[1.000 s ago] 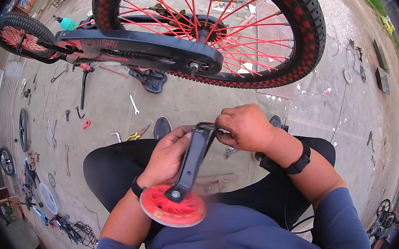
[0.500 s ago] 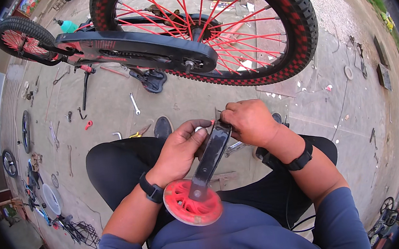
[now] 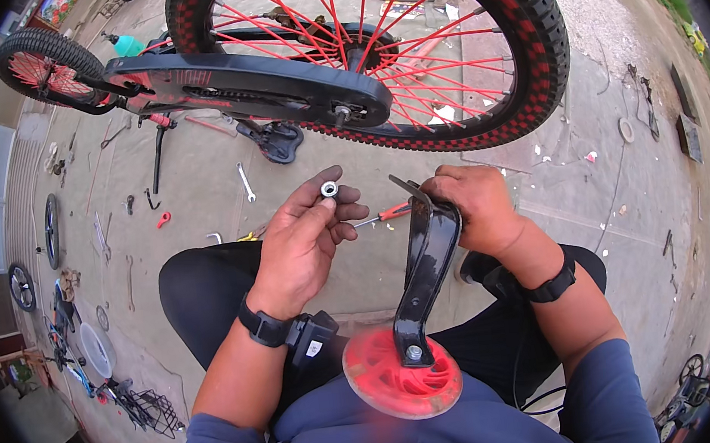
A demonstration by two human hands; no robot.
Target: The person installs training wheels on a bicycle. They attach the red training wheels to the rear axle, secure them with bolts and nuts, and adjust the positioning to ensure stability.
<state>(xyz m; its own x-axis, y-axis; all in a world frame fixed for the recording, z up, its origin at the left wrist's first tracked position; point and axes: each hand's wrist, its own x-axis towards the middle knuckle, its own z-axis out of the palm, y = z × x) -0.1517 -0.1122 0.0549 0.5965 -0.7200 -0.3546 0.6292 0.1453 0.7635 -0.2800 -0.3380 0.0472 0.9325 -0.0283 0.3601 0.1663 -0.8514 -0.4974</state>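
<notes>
My left hand pinches a small round metal nut between thumb and index finger, its hole turned up toward me; the other fingers are spread behind it. In my right hand is the top of a bicycle training wheel's black bent bracket, with a flat metal plate sticking out to the left. The bracket slants down to its red wheel, bolted on just above my lap. The wheel's rim looks slightly blurred. A gap separates the nut from the bracket. My right fingertips are partly hidden behind the bracket.
Ahead lies an upturned bicycle with a red-and-black tyre, a black chain guard and a saddle. Scattered on the ground are a wrench, a red-handled tool and a red part. A white basin stands left.
My left hand has come away from the bracket's top, up and left, and the nut now shows in its fingers. The training wheel has shifted right in my right hand.
</notes>
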